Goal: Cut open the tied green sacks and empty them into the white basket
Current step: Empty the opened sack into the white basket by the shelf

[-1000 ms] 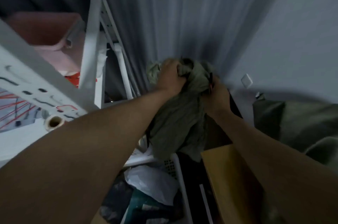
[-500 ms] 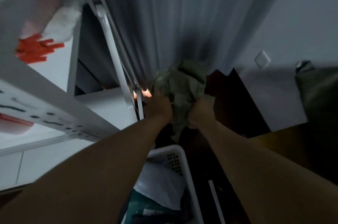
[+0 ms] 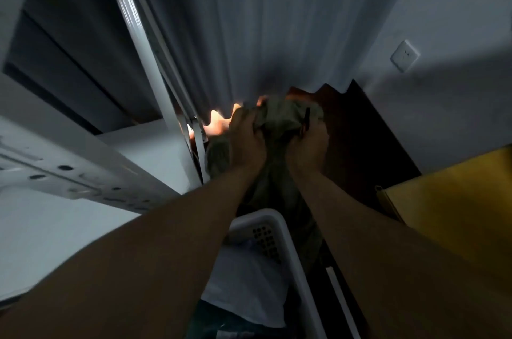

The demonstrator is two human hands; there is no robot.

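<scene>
Your left hand (image 3: 246, 142) and your right hand (image 3: 306, 144) are both raised out in front of you, fingers curled tight into the bunched top of the limp olive-green cloth sack (image 3: 279, 120). The sack's gathered fabric sits between the two fists, and the rest of it hangs down below them, between your forearms. A thin dark object (image 3: 305, 120) stands up just beside your right hand; what it is cannot be told. Below both hands, nearer to you, is the white perforated plastic basket (image 3: 279, 230), with pale fabric (image 3: 249, 283) lying inside it. Beyond your hands hangs a pleated grey curtain (image 3: 263, 20).
</scene>
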